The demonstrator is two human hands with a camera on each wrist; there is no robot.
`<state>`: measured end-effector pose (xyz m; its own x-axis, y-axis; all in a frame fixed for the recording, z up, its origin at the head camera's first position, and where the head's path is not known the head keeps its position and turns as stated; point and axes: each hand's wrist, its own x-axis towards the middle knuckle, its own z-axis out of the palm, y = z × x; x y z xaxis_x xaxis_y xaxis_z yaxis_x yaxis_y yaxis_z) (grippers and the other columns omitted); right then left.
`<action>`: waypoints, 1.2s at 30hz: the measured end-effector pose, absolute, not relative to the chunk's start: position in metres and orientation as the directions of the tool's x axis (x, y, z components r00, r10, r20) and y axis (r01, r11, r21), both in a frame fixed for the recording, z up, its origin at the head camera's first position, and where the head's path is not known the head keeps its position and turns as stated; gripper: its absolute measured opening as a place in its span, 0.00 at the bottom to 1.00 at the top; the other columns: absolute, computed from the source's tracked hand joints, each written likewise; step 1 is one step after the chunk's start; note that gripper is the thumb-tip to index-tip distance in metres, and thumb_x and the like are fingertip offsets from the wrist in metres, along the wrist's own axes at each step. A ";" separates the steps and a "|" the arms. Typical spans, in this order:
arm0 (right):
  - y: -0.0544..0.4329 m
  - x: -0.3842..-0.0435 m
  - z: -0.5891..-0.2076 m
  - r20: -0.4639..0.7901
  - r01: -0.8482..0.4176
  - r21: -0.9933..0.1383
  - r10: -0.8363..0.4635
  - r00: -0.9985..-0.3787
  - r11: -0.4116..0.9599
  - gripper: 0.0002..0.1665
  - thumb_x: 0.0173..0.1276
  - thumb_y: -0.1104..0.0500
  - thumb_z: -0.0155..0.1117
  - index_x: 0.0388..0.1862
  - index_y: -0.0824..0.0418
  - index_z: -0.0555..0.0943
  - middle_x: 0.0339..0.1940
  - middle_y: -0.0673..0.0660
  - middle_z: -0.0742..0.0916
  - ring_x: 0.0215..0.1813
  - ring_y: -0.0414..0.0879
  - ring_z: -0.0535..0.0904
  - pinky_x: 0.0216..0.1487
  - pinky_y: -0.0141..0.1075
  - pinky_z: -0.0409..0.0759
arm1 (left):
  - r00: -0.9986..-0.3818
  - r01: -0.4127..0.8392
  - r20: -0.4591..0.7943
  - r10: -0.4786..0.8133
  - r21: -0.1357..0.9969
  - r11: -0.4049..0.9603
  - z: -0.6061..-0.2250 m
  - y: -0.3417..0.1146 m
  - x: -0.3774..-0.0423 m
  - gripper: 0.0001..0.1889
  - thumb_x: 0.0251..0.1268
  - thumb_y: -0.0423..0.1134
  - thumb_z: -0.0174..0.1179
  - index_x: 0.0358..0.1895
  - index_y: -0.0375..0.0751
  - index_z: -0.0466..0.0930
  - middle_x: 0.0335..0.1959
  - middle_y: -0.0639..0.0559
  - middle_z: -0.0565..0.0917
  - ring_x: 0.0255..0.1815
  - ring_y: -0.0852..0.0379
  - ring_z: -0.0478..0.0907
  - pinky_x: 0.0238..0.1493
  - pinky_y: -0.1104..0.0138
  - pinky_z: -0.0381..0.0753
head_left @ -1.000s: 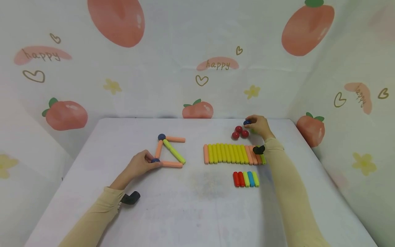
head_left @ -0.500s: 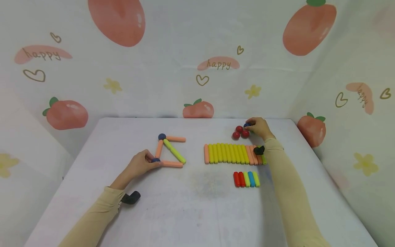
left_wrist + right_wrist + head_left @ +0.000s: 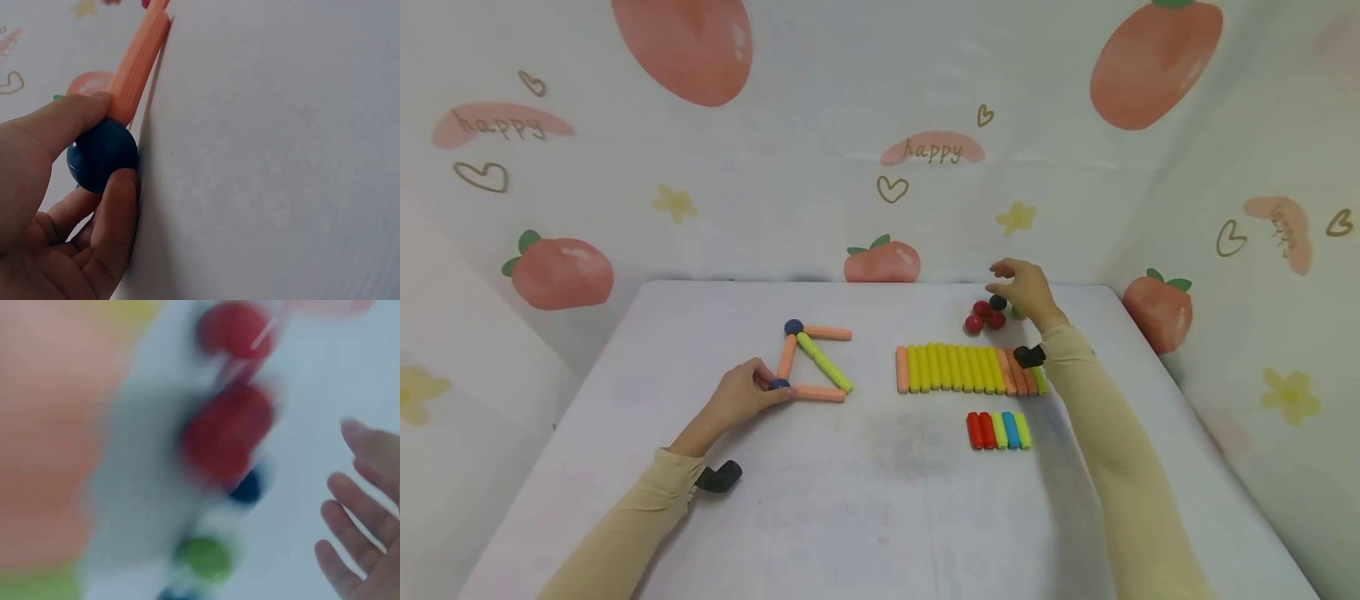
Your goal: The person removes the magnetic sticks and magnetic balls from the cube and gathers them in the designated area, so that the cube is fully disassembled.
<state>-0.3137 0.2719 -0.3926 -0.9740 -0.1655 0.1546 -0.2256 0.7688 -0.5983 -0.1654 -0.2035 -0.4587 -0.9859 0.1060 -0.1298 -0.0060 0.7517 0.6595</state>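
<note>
My left hand [image 3: 743,395] pinches a dark blue ball [image 3: 103,156] between thumb and fingers. An orange rod [image 3: 139,69] meets that ball in the left wrist view. On the table this ball, another blue ball [image 3: 793,327], orange rods [image 3: 787,358] and a yellow-green rod [image 3: 824,362] make a partly open frame. My right hand [image 3: 1028,290] hovers at the back right, fingers parted, holding nothing. Just below its fingertips lies a blue ball [image 3: 997,302], beside three red balls [image 3: 973,323]. A green ball [image 3: 206,557] shows nearby in the blurred right wrist view.
A row of yellow rods [image 3: 955,368], with orange ones at both ends and a green one at the right, lies right of centre. In front of it are short red, green and blue rods [image 3: 1000,431]. A patterned cloth wall [image 3: 880,200] rises behind the table [image 3: 820,517].
My right hand has let go of the blue ball beside the red balls and lifted up off it. The left hand keeps its pinch in the same place.
</note>
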 end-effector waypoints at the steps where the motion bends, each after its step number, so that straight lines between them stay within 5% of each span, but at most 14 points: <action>1: 0.260 -0.310 -0.386 0.180 -0.254 -0.618 -0.181 -0.967 0.744 0.24 0.68 0.59 0.66 0.60 0.68 0.77 0.58 0.69 0.83 0.61 0.64 0.77 0.66 0.57 0.73 | -0.986 -0.007 -0.129 0.103 0.655 0.756 -0.458 -0.202 -0.165 0.26 0.56 0.56 0.71 0.41 0.36 0.74 0.31 0.46 0.77 0.30 0.55 0.71 0.30 0.68 0.70; 6: 0.184 -0.278 -0.371 0.159 -0.368 -0.699 -0.369 -0.916 0.613 0.19 0.69 0.56 0.66 0.56 0.62 0.81 0.52 0.61 0.87 0.53 0.55 0.82 0.59 0.48 0.80 | -0.984 -0.005 -0.137 0.113 0.656 0.755 -0.456 -0.191 -0.159 0.27 0.56 0.59 0.70 0.36 0.39 0.72 0.27 0.49 0.77 0.29 0.56 0.71 0.29 0.68 0.69; 10: 0.117 -0.244 -0.382 0.024 -0.449 -0.698 -0.608 -0.794 0.558 0.17 0.70 0.55 0.65 0.55 0.59 0.83 0.50 0.55 0.89 0.52 0.48 0.82 0.57 0.39 0.81 | -0.976 -0.011 -0.171 0.131 0.648 0.762 -0.452 -0.184 -0.154 0.28 0.58 0.63 0.66 0.34 0.40 0.71 0.25 0.51 0.78 0.27 0.57 0.72 0.28 0.69 0.69; 15: 0.062 -0.215 -0.410 -0.088 -0.522 -0.659 -0.746 -0.660 0.541 0.15 0.70 0.58 0.65 0.54 0.59 0.84 0.50 0.53 0.89 0.50 0.44 0.83 0.54 0.30 0.81 | -0.967 -0.061 -0.227 0.113 0.643 0.764 -0.442 -0.188 -0.167 0.30 0.66 0.62 0.59 0.50 0.36 0.72 0.35 0.44 0.83 0.29 0.57 0.78 0.30 0.68 0.73; 22: 0.024 -0.201 -0.428 -0.068 -0.630 -0.555 -0.785 -0.616 0.543 0.13 0.70 0.52 0.66 0.49 0.55 0.87 0.41 0.50 0.90 0.41 0.38 0.81 0.46 0.25 0.78 | -0.984 0.033 -0.102 0.148 0.707 0.706 -0.443 -0.201 -0.209 0.37 0.72 0.54 0.56 0.75 0.37 0.55 0.54 0.32 0.78 0.38 0.50 0.84 0.36 0.67 0.78; 28: 0.011 -0.198 -0.428 -0.072 -0.669 -0.499 -0.795 -0.602 0.552 0.13 0.71 0.53 0.65 0.49 0.56 0.87 0.40 0.48 0.90 0.39 0.36 0.79 0.45 0.23 0.75 | -0.982 0.082 -0.069 0.178 0.689 0.720 -0.459 -0.201 -0.229 0.32 0.71 0.51 0.57 0.73 0.41 0.62 0.52 0.31 0.80 0.43 0.46 0.79 0.39 0.67 0.74; 36: 0.009 -0.194 -0.426 -0.119 -0.604 -0.465 -0.722 -0.682 0.647 0.11 0.69 0.54 0.66 0.47 0.54 0.88 0.35 0.49 0.89 0.34 0.37 0.76 0.35 0.25 0.71 | -0.985 0.085 -0.049 0.163 0.688 0.721 -0.464 -0.195 -0.235 0.30 0.70 0.53 0.59 0.70 0.42 0.67 0.46 0.36 0.81 0.37 0.51 0.76 0.35 0.69 0.70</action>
